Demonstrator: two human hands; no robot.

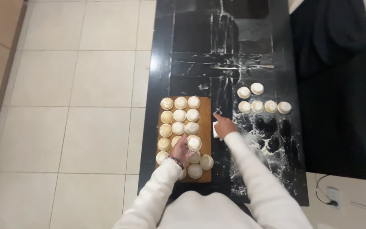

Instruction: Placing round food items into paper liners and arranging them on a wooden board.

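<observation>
Round dough piece [194,143]: pale, floured, flat-domed, pinched at fingertips of left hand [182,152], held level just above wooden board [207,140]. Small white item [215,129]: partly hidden under right hand [224,126], at its fingers, resting on dark counter; kind cannot be told.

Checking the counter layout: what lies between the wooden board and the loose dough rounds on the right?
In the head view, the right hand on floury black counter.
</observation>
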